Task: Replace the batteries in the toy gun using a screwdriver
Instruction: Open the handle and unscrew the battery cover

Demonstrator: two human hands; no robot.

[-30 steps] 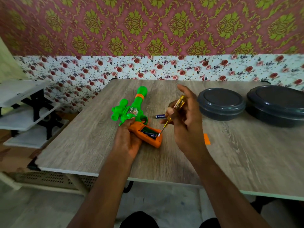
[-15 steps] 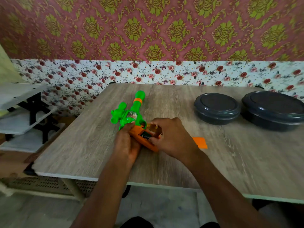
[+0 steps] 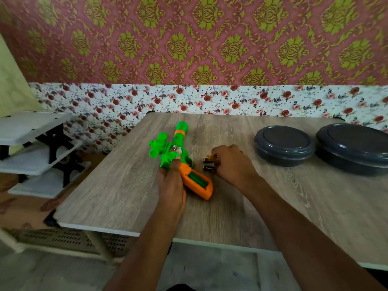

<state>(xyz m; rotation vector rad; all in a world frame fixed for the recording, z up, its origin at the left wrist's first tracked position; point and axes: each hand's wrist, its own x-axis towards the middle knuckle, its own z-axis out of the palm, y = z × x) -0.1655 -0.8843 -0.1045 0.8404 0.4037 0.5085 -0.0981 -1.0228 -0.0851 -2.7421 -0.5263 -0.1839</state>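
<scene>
A green toy gun (image 3: 176, 143) with an orange grip lies on the wooden table (image 3: 117, 185), muzzle pointing away. Its battery compartment (image 3: 197, 179) in the grip is uncovered and shows a green inside with no batteries in it. My left hand (image 3: 171, 185) holds the gun where the green body meets the grip. My right hand (image 3: 233, 164) rests on the table just right of the gun, fingers curled round the amber handle of the screwdriver (image 3: 211, 158). The dark ends of batteries (image 3: 207, 168) show on the table at its fingertips. The screwdriver's shaft is hidden.
Two dark grey round lidded containers (image 3: 283, 145) (image 3: 352, 148) stand at the back right of the table. A white shelf unit (image 3: 31, 143) with black brackets is on the left, beyond the table's edge. The papered wall runs right behind the table.
A second ago my right hand held the screwdriver tip in the compartment, which held batteries. It then closed over the compartment and has now moved right onto the table; the compartment shows none.
</scene>
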